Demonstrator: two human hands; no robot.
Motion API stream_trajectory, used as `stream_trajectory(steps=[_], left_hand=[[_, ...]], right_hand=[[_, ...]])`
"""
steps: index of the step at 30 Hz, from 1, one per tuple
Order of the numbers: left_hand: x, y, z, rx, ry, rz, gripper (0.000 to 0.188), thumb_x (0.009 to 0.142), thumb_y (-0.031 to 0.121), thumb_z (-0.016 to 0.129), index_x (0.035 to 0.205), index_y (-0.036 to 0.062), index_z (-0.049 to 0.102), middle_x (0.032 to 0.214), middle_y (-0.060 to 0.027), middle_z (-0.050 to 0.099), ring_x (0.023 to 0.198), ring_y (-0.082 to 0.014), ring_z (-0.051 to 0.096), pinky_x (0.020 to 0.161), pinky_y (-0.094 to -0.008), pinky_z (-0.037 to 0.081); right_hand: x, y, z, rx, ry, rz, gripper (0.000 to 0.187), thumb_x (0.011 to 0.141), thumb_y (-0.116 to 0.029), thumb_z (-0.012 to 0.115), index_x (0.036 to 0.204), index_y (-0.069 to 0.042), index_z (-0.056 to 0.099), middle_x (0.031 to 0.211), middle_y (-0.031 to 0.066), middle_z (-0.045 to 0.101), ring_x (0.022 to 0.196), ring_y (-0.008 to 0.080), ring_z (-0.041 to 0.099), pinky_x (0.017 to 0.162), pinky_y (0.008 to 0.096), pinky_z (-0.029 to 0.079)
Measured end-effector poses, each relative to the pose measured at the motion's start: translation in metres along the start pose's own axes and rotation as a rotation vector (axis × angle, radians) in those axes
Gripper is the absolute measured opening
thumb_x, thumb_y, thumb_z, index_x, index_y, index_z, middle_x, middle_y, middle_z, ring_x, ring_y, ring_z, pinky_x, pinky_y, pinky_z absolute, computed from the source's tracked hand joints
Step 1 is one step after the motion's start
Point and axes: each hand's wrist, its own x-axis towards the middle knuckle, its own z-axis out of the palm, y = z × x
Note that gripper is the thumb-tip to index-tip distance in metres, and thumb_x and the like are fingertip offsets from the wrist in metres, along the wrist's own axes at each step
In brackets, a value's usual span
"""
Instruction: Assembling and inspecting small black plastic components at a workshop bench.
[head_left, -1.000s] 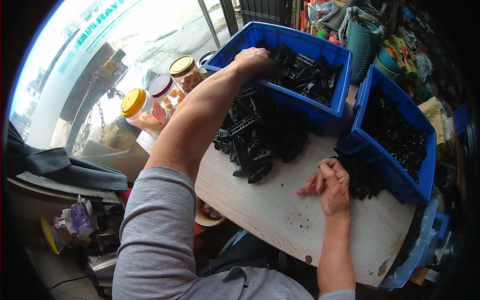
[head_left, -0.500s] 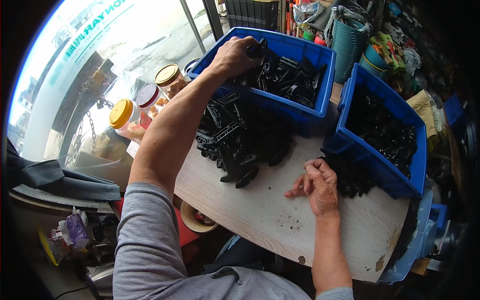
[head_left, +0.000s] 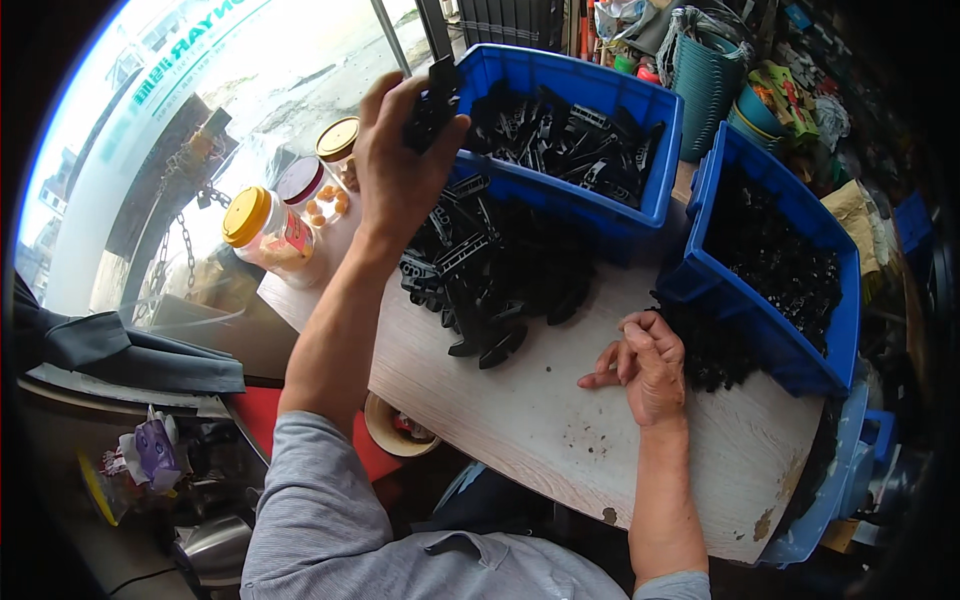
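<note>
Black parts (head_left: 431,112) are grasped in the left hand (head_left: 393,165) at 11 o'clock; at 4 o'clock the right hand (head_left: 652,368) has curled fingers, whether gripping anything I cannot tell.

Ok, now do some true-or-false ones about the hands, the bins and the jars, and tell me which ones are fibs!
1. The left hand is holding black plastic parts. True.

2. The right hand is deep inside a bin. False: it is over the table, beside a pile of small black pieces.

3. The left blue bin and the right blue bin both have black pieces in them. True.

4. All three jar lids are yellow. False: the middle jar's lid is maroon.

5. A heap of long black parts lies on the table. True.
</note>
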Motion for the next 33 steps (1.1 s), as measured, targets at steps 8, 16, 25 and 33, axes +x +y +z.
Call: stream_trajectory(steps=[8, 16, 25, 33], left_hand=[[-0.077, 0.003, -0.013, 0.066, -0.095, -0.081, 0.048, 0.074, 0.011, 0.082, 0.118, 0.0121, 0.063, 0.132, -0.0213, 0.051, 0.113, -0.0403, 0.06, 0.091, -0.0448, 0.052], [-0.104, -0.008, -0.011, 0.179, -0.273, -0.127, 0.036, 0.073, 0.019, 0.08, 0.107, 0.0149, 0.071, 0.139, -0.0203, 0.049, 0.129, -0.0427, 0.045, 0.105, -0.0495, 0.041], [-0.102, -0.006, -0.03, 0.104, -0.118, -0.003, 0.025, 0.076, 0.013, 0.078, 0.099, 0.008, 0.07, 0.112, -0.015, 0.063, 0.116, -0.0395, 0.054, 0.099, -0.0472, 0.044], [-0.186, 0.078, -0.08, 0.029, -0.462, 0.013, 0.033, 0.068, 0.015, 0.083, 0.096, 0.0116, 0.066, 0.098, -0.0056, 0.062, 0.101, -0.0306, 0.054, 0.083, -0.042, 0.042]], right_hand=[[0.001, 0.005, 0.005, 0.034, 0.011, -0.001, 0.013, 0.097, -0.016, 0.057, 0.1, -0.004, 0.06, 0.053, -0.0008, 0.043, 0.059, 0.0146, 0.062, 0.055, 0.0459, 0.063], [0.004, 0.015, 0.001, -0.036, 0.02, -0.005, 0.017, 0.096, -0.021, 0.056, 0.102, -0.005, 0.057, 0.052, 0.0016, 0.044, 0.059, 0.0175, 0.06, 0.055, 0.0516, 0.061], [0.002, 0.025, 0.0, -0.019, -0.009, 0.006, 0.018, 0.096, -0.021, 0.057, 0.104, -0.004, 0.056, 0.056, 0.002, 0.046, 0.06, 0.0177, 0.06, 0.056, 0.0515, 0.061], [-0.007, 0.029, -0.002, -0.033, -0.013, -0.005, 0.02, 0.096, -0.022, 0.059, 0.105, -0.004, 0.056, 0.055, 0.0016, 0.045, 0.06, 0.0179, 0.061, 0.057, 0.0518, 0.061]])
